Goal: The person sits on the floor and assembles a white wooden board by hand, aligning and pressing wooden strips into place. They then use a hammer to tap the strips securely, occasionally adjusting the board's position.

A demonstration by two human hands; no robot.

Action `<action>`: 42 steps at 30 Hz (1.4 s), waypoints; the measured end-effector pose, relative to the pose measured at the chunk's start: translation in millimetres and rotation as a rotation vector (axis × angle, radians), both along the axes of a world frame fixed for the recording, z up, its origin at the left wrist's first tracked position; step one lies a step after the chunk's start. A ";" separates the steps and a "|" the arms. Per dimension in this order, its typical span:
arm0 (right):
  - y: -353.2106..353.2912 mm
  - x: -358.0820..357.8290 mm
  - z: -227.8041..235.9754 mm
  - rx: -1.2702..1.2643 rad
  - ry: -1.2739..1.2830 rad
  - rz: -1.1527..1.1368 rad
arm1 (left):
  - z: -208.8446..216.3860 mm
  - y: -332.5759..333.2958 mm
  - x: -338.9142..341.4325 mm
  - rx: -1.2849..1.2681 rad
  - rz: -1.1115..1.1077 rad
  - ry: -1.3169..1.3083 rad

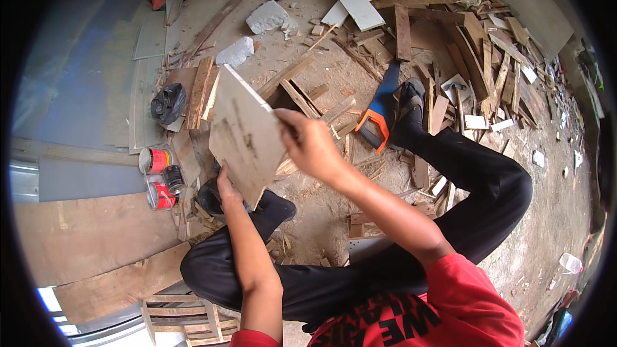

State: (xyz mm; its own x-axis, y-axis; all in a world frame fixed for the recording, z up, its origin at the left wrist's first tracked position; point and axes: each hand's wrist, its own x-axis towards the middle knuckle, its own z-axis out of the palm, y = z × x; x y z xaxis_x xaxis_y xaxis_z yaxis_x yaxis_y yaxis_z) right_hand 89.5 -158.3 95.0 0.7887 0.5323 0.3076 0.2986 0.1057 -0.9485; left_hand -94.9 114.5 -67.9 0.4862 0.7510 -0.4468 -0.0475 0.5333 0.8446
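A flat, pale grey board with dark smudges is held up and tilted in front of me. My left hand grips its lower left edge, with most of the fingers hidden behind it. At the upper right edge, my right hand is closed on the board, thumb and fingers pinching the rim. A hand saw with an orange and black handle and a blue blade lies on the floor beyond my right hand, beside my right foot.
Wood offcuts pile up at the far right. White boards and stone chunks lie farther back. Red paint cans and a black plastic bag stand at the left, near a plywood sheet. A clear plastic container lies at the right.
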 end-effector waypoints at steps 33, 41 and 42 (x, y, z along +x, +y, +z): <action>12.0 68.3 -105.8 -0.576 -0.581 -0.234 | 11.5 15.1 52.7 0.986 0.112 0.628; 31.2 78.8 -126.7 -0.796 -0.661 -0.100 | 51.8 -21.3 210.7 1.535 -0.315 0.442; 30.5 79.7 -124.5 -0.796 -0.659 -0.095 | 48.2 -16.5 232.5 1.587 -0.396 0.423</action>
